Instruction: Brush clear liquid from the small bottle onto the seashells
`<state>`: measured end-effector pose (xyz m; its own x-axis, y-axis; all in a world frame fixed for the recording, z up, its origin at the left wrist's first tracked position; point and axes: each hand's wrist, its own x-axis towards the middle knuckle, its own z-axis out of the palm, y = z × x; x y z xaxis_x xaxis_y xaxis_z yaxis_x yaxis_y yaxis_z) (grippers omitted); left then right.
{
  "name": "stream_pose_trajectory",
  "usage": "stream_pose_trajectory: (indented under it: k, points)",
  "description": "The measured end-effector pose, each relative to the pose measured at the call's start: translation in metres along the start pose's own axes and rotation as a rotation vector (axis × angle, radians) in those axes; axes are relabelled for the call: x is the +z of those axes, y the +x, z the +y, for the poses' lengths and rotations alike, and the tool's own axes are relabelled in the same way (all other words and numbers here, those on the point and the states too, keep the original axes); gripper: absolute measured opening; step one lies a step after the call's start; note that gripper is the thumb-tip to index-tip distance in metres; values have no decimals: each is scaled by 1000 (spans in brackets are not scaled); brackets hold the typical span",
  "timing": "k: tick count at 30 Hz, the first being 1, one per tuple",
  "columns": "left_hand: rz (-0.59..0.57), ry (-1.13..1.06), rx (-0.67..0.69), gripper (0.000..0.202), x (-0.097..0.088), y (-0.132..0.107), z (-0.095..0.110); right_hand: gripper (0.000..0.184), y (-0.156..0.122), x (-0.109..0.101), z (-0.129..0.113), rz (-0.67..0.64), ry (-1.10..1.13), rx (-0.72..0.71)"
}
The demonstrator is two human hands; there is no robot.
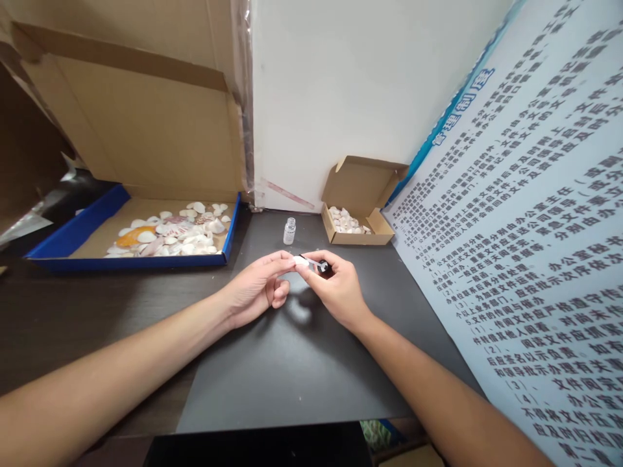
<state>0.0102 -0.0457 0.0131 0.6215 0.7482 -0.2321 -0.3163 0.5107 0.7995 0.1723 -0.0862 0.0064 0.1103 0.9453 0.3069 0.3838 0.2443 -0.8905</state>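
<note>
Over the dark mat, my left hand [256, 288] pinches a small white seashell [300, 261] between thumb and fingertips, its other fingers curled in. My right hand [341, 288] grips a black cap with a pale stem [323, 266], which looks like a brush cap. The stem points left toward the shell, and my right fingertips are at the shell's right edge. Whether the tip touches the shell is hidden by my fingers. Just beyond my hands stands a small clear bottle [289, 231], upright and uncapped, with a pale label.
To the left, a blue-rimmed cardboard box [131, 263] with a raised lid holds many seashells [189, 237]. A smaller open cardboard box [360, 239] of white shells [344, 220] stands at back right. A white panel [341, 84] rises behind; a printed board [530, 227] leans along the right.
</note>
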Motion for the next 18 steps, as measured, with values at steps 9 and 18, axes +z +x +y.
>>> stream_pose_trajectory:
  k: [9, 18]
  points:
    - [-19, 48, 19, 18, -2, 0, -3, 21, 1, -2, 1, -17, 18, -29]
    - [-64, 543, -60, 20, -9, -29, -3, 23, 5, -5, 3, 2, 1, 14]
